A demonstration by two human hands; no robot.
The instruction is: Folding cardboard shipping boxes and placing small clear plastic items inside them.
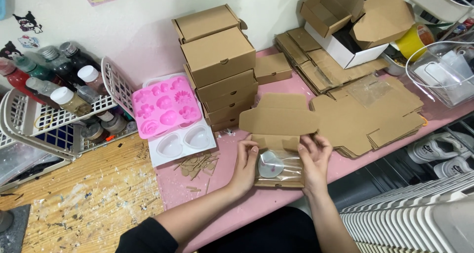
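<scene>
Looks like the packing step: small open box [279,165] at the near edge of the pink table [237,208], with a bagged white heart-shaped piece [270,164] lying inside under clear wrap. Left hand [245,165] half-curled against the box's left wall, fingertips touching the bag; right hand [314,160] loosely spread along the right wall, fingers up by the side flaps. Neither clamped shut, just steadying and tucking. Lid [279,116] folded back and open behind. Probably next: settling the bag flat, then folding the side flaps in and bringing the lid down without creasing the wrap. Further back, cardboard scraps [198,165], white heart mould [181,143], pink mould [165,107], flat blanks [368,119], stack of shut boxes [218,65].
</scene>
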